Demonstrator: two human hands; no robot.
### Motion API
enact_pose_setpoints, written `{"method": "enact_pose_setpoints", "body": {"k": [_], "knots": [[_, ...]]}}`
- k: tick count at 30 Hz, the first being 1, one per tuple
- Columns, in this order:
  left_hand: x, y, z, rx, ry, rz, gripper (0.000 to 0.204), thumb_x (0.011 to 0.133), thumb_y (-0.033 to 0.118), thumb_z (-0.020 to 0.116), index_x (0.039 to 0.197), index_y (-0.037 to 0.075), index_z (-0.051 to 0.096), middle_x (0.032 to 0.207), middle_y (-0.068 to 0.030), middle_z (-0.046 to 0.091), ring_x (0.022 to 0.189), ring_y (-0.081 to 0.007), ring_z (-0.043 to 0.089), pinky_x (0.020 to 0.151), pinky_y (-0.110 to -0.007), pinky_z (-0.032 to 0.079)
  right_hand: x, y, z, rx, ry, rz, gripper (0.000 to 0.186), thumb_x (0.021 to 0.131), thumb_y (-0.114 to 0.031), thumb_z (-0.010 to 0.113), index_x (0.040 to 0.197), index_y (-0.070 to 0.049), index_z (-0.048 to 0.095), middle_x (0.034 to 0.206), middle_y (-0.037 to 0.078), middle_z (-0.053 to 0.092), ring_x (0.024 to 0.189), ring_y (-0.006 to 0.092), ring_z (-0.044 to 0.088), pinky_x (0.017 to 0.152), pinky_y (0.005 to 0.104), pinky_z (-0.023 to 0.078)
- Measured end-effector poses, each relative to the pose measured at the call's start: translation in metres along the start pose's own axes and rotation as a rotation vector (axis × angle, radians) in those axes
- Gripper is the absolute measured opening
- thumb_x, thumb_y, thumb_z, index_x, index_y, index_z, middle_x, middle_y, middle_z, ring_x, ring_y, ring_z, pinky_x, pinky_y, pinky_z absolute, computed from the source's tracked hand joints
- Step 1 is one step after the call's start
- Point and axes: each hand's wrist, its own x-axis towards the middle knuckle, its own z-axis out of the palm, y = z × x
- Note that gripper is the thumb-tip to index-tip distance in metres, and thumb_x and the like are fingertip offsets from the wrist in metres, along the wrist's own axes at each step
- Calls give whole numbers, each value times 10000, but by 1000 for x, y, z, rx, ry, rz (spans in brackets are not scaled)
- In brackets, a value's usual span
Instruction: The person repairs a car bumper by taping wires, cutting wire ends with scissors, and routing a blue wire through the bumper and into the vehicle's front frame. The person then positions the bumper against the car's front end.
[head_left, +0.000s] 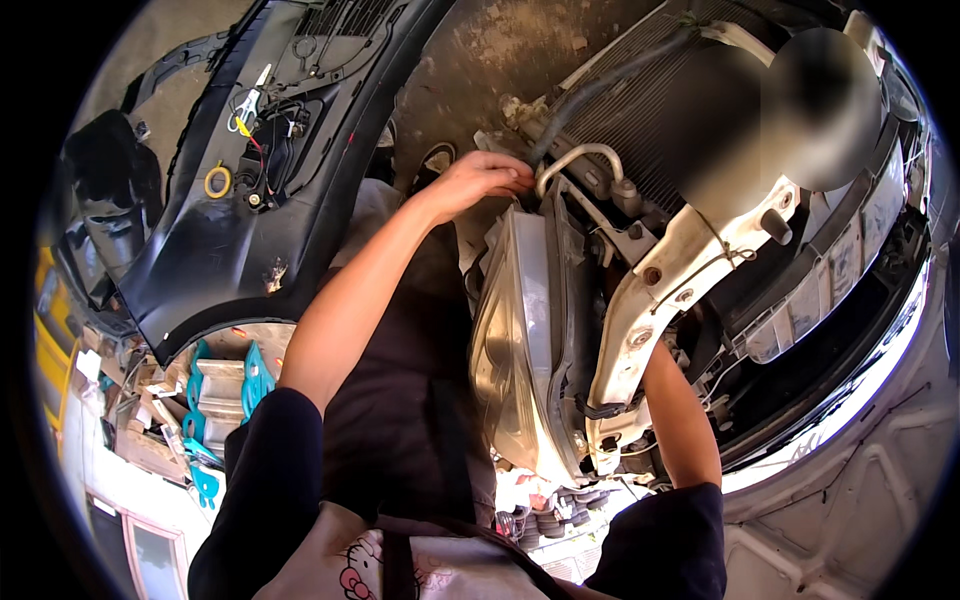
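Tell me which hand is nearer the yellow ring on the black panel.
Left. The left hand is to the right of the yellow ring; the right forearm is farther right, its hand hidden behind the pale frame.

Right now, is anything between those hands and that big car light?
Nothing visible blocks the left hand, near the upper end of the headlight. The white metal bar hides the right hand, so I can't tell.
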Motion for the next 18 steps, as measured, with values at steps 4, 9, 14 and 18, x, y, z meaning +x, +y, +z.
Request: {"method": "enact_pose_setpoints", "body": {"k": [4, 9, 14, 18], "knots": [[26, -12, 8, -6, -164, -224, 276, 907, 78, 586, 1144, -51, 643, 980, -87, 670, 872, -137, 633, 772, -269, 501, -2, 0, 2, 10, 19, 15, 277, 1007, -259, 534, 1185, -57, 595, 1033, 70, 672, 895, 193, 669, 762, 339, 577], [41, -23, 14, 14, -169, -381, 190, 846, 78, 608, 1010, -1, 662, 825, -39, 623, 702, -120, 577, 614, -285, 450, 0, 3, 3, 30, 23, 32, 276, 1006, -254, 533, 1186, -55, 595, 1035, 72, 673, 897, 194, 669, 765, 340, 577], [53, -43, 7, -120, -168, -435, 132, 866, 111, 612, 957, 37, 671, 828, -42, 635, 711, -139, 596, 614, -314, 466, 5, 7, 4, 37, 15, 40, 276, 1006, -250, 533, 1188, -53, 596, 1037, 73, 674, 898, 196, 670, 768, 340, 576], [67, -52, 11, -237, -205, -534, 162, 904, 196, 604, 985, 85, 690, 826, -21, 649, 703, -132, 593, 599, -304, 457, 8, 8, 1, 44, 16, 42, 275, 1006, -247, 533, 1189, -51, 596, 1038, 75, 674, 899, 197, 670, 771, 340, 576]]}}
